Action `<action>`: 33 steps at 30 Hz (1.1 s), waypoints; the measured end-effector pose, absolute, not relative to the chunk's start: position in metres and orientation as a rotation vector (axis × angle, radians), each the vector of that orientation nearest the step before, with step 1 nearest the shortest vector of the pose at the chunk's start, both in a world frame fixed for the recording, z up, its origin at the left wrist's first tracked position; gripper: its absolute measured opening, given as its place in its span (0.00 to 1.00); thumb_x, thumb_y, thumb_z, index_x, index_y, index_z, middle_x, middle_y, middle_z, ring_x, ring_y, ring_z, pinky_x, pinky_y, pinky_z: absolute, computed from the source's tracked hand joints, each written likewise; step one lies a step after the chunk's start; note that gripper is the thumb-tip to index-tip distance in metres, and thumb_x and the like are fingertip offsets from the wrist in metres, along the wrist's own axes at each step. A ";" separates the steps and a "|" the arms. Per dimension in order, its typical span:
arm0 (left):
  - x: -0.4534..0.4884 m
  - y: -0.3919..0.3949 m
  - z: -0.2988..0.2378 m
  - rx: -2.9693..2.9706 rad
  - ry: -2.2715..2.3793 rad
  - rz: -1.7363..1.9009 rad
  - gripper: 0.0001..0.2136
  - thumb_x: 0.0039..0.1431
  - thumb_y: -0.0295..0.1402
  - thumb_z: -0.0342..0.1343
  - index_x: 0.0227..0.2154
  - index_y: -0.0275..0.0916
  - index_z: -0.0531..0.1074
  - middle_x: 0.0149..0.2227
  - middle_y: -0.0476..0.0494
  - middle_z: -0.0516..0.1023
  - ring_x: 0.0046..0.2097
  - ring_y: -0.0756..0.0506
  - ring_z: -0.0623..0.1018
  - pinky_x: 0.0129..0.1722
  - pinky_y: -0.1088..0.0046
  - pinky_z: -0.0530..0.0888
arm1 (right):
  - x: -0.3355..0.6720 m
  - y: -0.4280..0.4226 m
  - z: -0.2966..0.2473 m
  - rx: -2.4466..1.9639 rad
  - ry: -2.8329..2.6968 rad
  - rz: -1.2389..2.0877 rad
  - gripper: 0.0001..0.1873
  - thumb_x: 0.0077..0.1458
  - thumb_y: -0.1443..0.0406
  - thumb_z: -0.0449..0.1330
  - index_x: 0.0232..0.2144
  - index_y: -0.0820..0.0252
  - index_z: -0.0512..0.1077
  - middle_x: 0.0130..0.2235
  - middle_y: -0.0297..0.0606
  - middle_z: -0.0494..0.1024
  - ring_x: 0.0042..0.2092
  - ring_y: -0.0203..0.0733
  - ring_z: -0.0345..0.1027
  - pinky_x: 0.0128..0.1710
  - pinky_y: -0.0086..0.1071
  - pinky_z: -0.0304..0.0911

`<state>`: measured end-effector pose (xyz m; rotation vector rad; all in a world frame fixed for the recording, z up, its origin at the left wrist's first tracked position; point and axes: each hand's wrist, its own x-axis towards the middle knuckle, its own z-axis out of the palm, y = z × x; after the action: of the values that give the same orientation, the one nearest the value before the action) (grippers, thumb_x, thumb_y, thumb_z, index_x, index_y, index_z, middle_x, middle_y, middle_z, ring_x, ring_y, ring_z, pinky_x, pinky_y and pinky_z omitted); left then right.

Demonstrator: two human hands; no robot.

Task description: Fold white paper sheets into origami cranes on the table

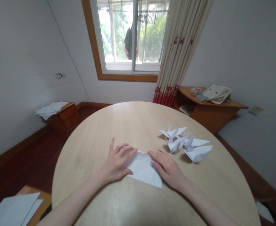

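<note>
A folded sheet of white paper (141, 168) lies on the round wooden table (100, 201) in front of me. My left hand (119, 160) rests over its left part with fingers spread, the thumb at the near edge and the fingertips by the far fold. On the right side of the paper lies my right hand (166, 168), fingers stretched out, fingertips on the far right corner of the fold. The paper's near right corner points toward me. To the right of my right hand stand several folded paper cranes (175, 144), close together.
White sheets (15, 208) lie on a wooden surface at the lower left. More paper (50, 108) tops a small drawer cabinet (68, 116) by the left wall. A corner shelf (213, 108) with a cloth bag (217, 93) stands beyond the table, near the curtain (175, 47).
</note>
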<state>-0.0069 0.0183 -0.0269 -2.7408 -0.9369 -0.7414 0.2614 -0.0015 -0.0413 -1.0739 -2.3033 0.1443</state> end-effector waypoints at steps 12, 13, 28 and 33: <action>0.000 0.019 -0.024 -2.514 -0.970 -0.858 0.28 0.63 0.39 0.53 0.64 0.44 0.54 0.51 0.41 0.72 0.57 0.37 0.65 0.63 0.43 0.34 | 0.257 -0.015 -0.024 -0.862 -2.088 0.193 0.16 0.62 0.66 0.53 0.52 0.58 0.70 0.41 0.43 0.80 0.41 0.44 0.73 0.40 0.38 0.69; 0.000 0.021 -0.024 -2.501 -0.976 -0.865 0.28 0.63 0.38 0.53 0.64 0.43 0.53 0.52 0.40 0.72 0.57 0.37 0.65 0.64 0.44 0.36 | 0.256 -0.017 -0.022 -0.852 -2.072 0.219 0.17 0.62 0.66 0.53 0.52 0.57 0.70 0.41 0.43 0.80 0.41 0.44 0.74 0.40 0.37 0.69; -0.006 0.018 -0.014 -2.623 -1.091 -1.419 0.18 0.68 0.43 0.41 0.49 0.43 0.72 0.52 0.38 0.67 0.56 0.40 0.67 0.63 0.48 0.52 | 0.247 -0.024 -0.019 -0.647 -2.284 0.830 0.34 0.63 0.44 0.34 0.60 0.49 0.63 0.59 0.43 0.69 0.59 0.49 0.61 0.58 0.50 0.56; -0.010 0.017 -0.009 -2.668 -1.153 -1.499 0.27 0.69 0.49 0.33 0.43 0.42 0.76 0.49 0.41 0.73 0.55 0.41 0.70 0.65 0.48 0.39 | 0.244 -0.023 -0.028 -0.780 -2.579 0.843 0.36 0.62 0.42 0.34 0.65 0.49 0.52 0.67 0.42 0.51 0.68 0.50 0.42 0.65 0.54 0.37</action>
<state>-0.0101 0.0167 -0.0087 -2.6684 -1.1528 -1.4995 0.2442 -0.0231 -0.0277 -0.7802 -2.5792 0.8426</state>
